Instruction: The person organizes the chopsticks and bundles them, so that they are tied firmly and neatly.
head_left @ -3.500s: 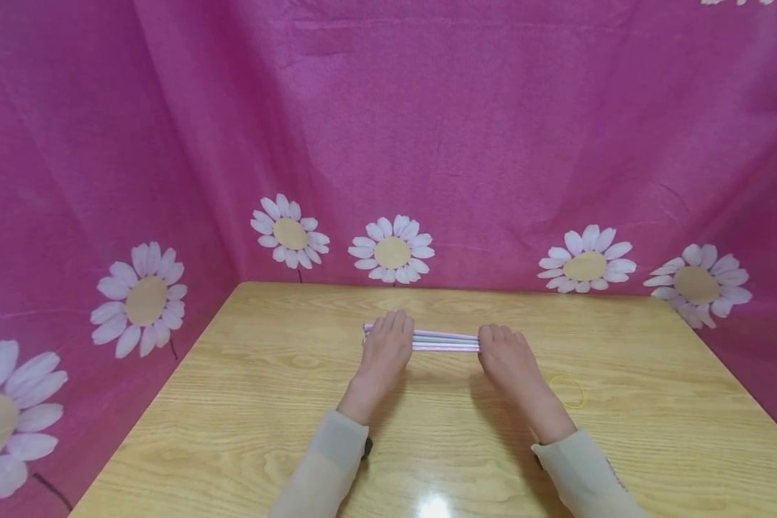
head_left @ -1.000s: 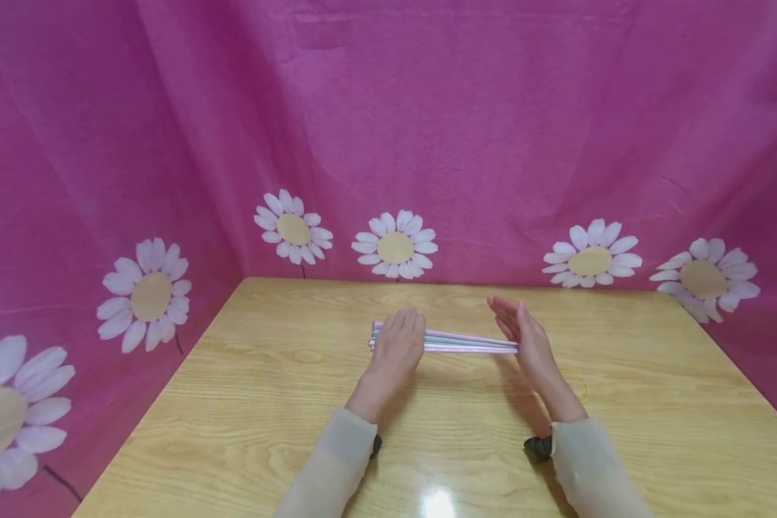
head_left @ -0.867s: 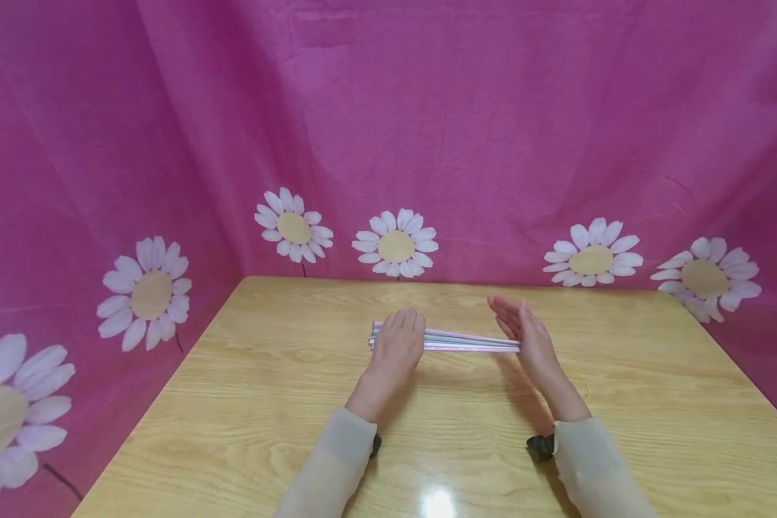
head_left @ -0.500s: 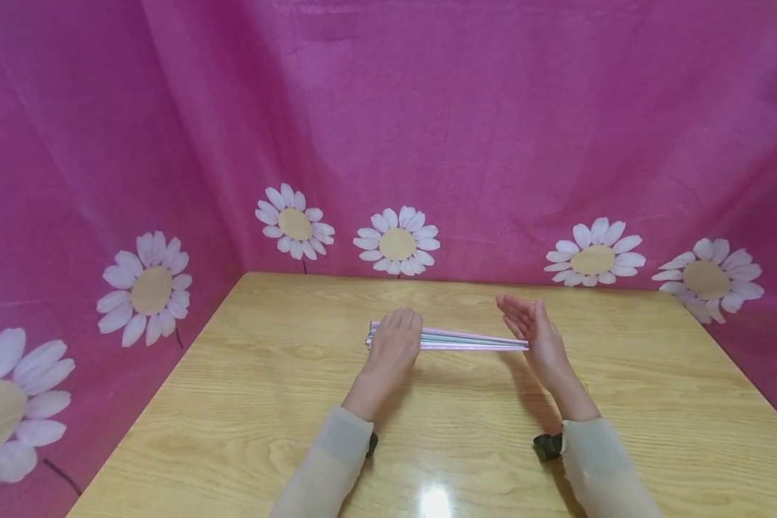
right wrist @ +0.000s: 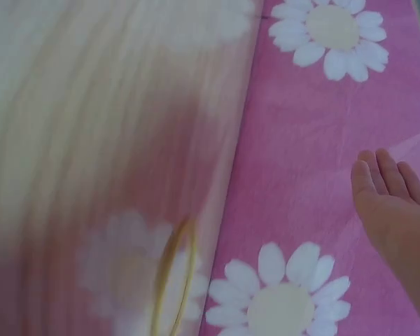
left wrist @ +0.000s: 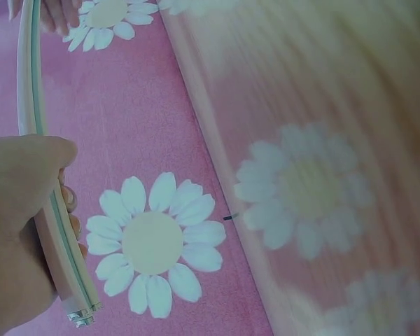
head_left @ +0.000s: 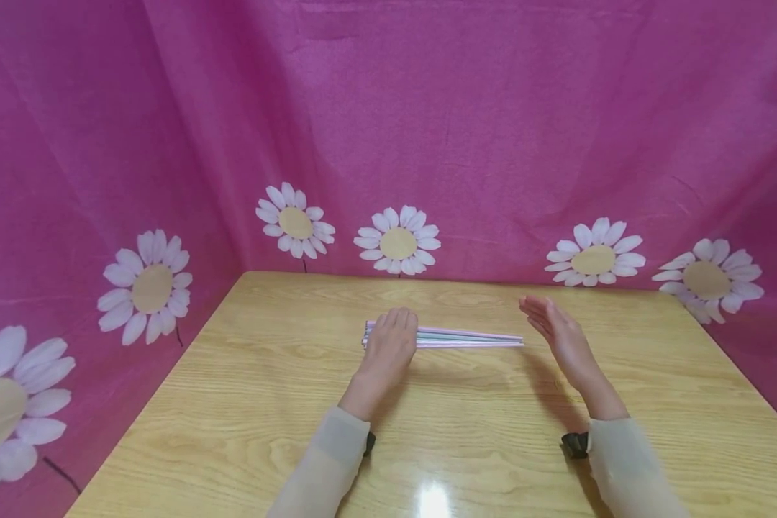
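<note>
Pink and pale-green stick bundle (head_left: 469,338) is extending sideways above wooden table (head_left: 233,403); left hand (head_left: 391,342) is gripping it near wider end, fingers curled round. Right hand (head_left: 566,342) is facing narrow tips, just apart, fingers nearly straight, holding nothing.

Sticks (head_left: 469,339) in left hand (head_left: 391,347), over table (head_left: 246,432), longer part running right. Right hand (head_left: 571,351) just beyond their right-hand ends, apart. Loop (right wrist: 166,271) on table (right wrist view). Cloth (head_left: 492,108) behind table and along its left side.
</note>
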`<state>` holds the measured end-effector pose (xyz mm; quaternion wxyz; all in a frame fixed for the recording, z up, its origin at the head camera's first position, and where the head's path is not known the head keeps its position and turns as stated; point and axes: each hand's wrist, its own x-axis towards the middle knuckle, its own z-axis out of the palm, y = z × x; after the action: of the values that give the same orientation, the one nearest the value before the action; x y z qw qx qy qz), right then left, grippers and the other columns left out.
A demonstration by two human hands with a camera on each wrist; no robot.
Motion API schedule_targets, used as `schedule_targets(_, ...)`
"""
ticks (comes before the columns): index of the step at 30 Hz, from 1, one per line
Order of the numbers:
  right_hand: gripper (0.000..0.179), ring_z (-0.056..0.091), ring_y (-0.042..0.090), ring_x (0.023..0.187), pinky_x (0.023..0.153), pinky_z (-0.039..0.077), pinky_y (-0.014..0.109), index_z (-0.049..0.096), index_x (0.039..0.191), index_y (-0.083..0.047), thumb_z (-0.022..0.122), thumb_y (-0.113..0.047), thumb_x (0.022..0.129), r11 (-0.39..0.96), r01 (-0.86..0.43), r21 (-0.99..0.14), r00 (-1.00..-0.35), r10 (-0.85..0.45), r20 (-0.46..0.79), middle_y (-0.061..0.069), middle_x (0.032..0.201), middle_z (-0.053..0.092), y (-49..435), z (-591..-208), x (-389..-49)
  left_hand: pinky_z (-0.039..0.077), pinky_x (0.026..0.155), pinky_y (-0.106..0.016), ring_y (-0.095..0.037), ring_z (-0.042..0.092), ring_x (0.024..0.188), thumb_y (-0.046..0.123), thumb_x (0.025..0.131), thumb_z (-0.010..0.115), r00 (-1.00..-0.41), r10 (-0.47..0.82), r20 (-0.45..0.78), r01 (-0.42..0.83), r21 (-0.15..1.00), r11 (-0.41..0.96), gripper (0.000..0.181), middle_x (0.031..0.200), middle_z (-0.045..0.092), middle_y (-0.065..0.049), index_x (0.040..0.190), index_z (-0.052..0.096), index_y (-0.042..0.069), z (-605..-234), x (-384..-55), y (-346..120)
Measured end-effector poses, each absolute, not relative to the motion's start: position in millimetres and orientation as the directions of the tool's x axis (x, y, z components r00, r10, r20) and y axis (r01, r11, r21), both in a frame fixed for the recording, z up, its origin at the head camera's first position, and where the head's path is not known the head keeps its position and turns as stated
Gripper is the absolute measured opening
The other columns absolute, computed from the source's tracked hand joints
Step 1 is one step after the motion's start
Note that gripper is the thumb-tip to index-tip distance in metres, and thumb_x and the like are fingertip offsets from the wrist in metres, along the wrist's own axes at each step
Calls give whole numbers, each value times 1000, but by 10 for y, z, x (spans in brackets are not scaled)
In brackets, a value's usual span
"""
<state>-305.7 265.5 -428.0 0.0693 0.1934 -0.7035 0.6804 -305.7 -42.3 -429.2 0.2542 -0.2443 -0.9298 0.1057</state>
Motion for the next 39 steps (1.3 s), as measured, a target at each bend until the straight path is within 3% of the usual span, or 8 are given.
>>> schedule_targets(2,56,52,-11,119,99,39,5,40,141,6,27,-36,107,111,-360,-926,-925,-173,338,-22,125,57,2723,-4284,-3028,30,69,-21,-13,36,81,4,90,58,-751,508,422,401,-319,859,15,89,42,0,99,46,8,-4292,-3061,-423)
schedule_targets(6,57,48,-12,117,95,38,4,39,142,6,29,-38,106,387,-301,-871,-954,-121,276,3,136,57,2840,-4264,-2937,30,68,-21,-13,36,80,3,89,57,-752,505,424,405,-308,861,16,88,42,0,99,47,8,-4292,-3070,-427)
schedule_targets(9,54,51,9,124,98,42,19,43,141,2,32,-37,106,572,-251,-781,-966,-91,244,23,141,52,2915,-4245,-2889,31,69,-21,-14,36,80,2,87,57,-754,502,423,406,-300,863,17,88,42,0,99,47,8,-4289,-3071,-435)
schedule_targets(13,50,49,42,127,99,44,45,44,139,4,36,-31,106,689,-243,-683,-965,-99,244,29,139,51,2995,-4255,-2868,30,68,-21,-13,36,80,3,90,58,-755,502,422,404,-303,863,15,88,42,0,100,47,8,-4289,-3069,-447)
schedule_targets(19,42,51,54,118,99,42,61,45,131,13,49,-17,102,743,-279,-608,-955,-147,259,37,128,53,3098,-4291,-2872,27,67,-21,-13,34,78,5,91,58,-750,508,423,409,-306,860,14,86,41,1,98,46,9,-4281,-3070,-448)
schedule_targets(23,34,60,48,101,89,49,58,52,120,16,59,-7,95,802,-279,-528,-954,-169,246,34,111,61,3179,-4338,-2878,30,68,-21,-13,35,79,5,92,57,-749,509,424,416,-297,859,13,87,42,0,98,47,9,-4284,-3063,-444)
schedule_targets(29,21,61,28,80,71,50,39,58,101,12,65,-4,88,849,-266,-456,-961,-197,195,20,86,65,3293,-4402,-2906,31,69,-21,-13,36,80,6,91,58,-749,514,417,412,-314,855,13,88,43,0,98,48,8,-4295,-3044,-444)
schedule_targets(39,14,53,16,73,65,44,29,56,87,3,68,-4,86,866,-239,-439,-971,-222,91,9,77,61,3379,-4445,-2886,32,69,-22,-14,37,81,6,92,58,-751,514,415,411,-315,855,13,89,44,0,99,48,8,-4298,-3040,-443)
